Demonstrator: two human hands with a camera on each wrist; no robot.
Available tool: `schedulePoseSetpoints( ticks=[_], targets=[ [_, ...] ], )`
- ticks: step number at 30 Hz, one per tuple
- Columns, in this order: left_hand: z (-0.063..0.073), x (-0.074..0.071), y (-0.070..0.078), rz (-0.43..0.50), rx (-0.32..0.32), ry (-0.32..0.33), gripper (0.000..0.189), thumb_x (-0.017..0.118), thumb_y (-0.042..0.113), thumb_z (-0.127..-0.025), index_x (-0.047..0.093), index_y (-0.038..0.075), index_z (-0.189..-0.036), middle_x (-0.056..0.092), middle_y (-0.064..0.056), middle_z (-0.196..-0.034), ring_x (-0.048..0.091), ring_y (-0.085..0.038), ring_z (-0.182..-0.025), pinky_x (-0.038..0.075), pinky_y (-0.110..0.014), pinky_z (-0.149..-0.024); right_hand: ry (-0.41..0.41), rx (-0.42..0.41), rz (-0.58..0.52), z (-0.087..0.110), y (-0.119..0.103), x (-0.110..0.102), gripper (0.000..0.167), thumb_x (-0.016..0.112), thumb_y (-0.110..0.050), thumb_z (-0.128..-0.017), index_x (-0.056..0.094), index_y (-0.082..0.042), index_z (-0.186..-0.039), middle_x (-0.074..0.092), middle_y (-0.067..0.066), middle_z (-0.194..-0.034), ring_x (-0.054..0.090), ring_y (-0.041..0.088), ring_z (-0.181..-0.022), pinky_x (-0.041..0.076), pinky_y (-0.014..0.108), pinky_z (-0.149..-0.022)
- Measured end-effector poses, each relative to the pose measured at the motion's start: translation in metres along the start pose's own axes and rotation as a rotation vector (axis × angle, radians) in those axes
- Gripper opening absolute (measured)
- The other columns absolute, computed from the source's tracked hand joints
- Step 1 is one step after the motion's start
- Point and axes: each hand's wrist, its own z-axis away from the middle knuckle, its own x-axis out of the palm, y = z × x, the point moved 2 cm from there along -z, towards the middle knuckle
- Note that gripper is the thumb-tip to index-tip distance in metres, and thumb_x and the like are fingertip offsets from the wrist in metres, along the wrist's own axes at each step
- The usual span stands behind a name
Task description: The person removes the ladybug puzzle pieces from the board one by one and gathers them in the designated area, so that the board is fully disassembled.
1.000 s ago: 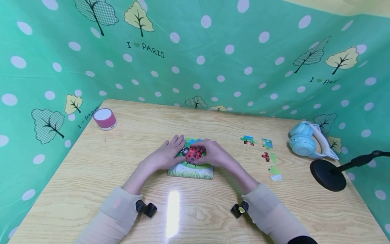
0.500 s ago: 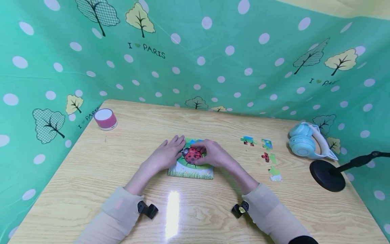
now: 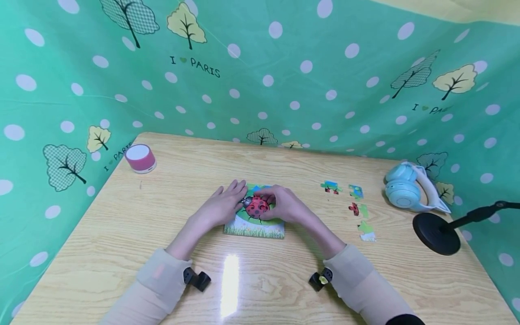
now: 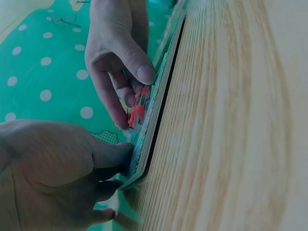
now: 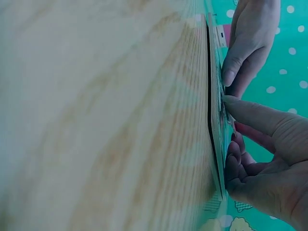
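A flat puzzle board with a ladybug picture lies on the table between my hands. My left hand rests on its left side with extended fingers, the thumb near the ladybug's head. At the ladybug's right side, my right hand curls thumb and fingers round a red ladybug puzzle piece. From the left wrist view, this red puzzle piece stands slightly above the board under the right fingertips. How fully it is seated cannot be seen. My right hand covers the board's upper right part.
Several loose puzzle pieces lie on the table right of the board. Farther right are blue cat-ear headphones and a black stand with a round base. A pink speaker sits at the back left corner.
My left thumb has drawn back a little from the ladybug's body since a second ago. The right hand stays at the ladybug's right side, almost still.
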Motion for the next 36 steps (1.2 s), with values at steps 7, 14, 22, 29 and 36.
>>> schedulePoseSetpoints(
  ticks=[7,14,22,29,36],
  targets=[
    [0.0008,-0.0008,0.0008,-0.004,0.01,0.002,0.057,0.044,0.021,-0.11,0.026,0.005,-0.163,0.015,-0.013,-0.173,0.01,-0.035,-0.162,0.011,-0.062,-0.13,0.006,0.001,-0.003,0.0007,-0.0009,0.0004,0.068,0.09,-0.013,-0.078,0.064,-0.014,-0.141,0.072,0.004,-0.116,0.065,0.016,-0.104,0.058,0.037,-0.096],
    [0.0003,-0.0002,0.0003,-0.005,0.013,0.002,0.057,0.044,0.021,-0.11,0.026,0.006,-0.163,0.015,-0.013,-0.173,0.011,-0.034,-0.162,0.011,-0.063,-0.13,0.005,-0.032,0.009,0.0004,0.0007,-0.0001,0.067,0.09,-0.014,-0.079,0.064,-0.012,-0.141,0.073,0.006,-0.117,0.065,0.016,-0.104,0.058,0.036,-0.094],
    [0.0003,-0.0008,0.0003,-0.001,0.011,-0.004,0.058,0.044,0.021,-0.11,0.026,0.005,-0.163,0.014,-0.013,-0.173,0.01,-0.035,-0.162,0.011,-0.063,-0.13,0.021,-0.067,0.007,0.0004,0.002,-0.0021,0.063,0.09,-0.017,-0.08,0.066,-0.006,-0.137,0.075,0.007,-0.115,0.069,0.014,-0.098,0.06,0.033,-0.089],
    [0.0,-0.0006,0.0001,0.001,0.01,-0.004,0.058,0.044,0.021,-0.11,0.026,0.005,-0.163,0.015,-0.013,-0.173,0.01,-0.035,-0.162,0.011,-0.062,-0.13,0.051,-0.077,0.029,0.0015,0.0028,-0.003,0.061,0.091,-0.018,-0.078,0.069,-0.004,-0.133,0.076,0.007,-0.111,0.069,0.013,-0.094,0.061,0.028,-0.085],
    [0.0001,-0.0011,-0.0003,0.003,0.014,0.0,0.057,0.044,0.019,-0.11,0.026,0.005,-0.163,0.015,-0.014,-0.173,0.01,-0.036,-0.162,0.011,-0.063,-0.13,0.074,-0.071,0.009,0.0049,0.005,-0.008,0.059,0.091,-0.018,-0.078,0.07,-0.006,-0.132,0.076,0.008,-0.115,0.071,0.016,-0.096,0.062,0.029,-0.085]
  ],
)
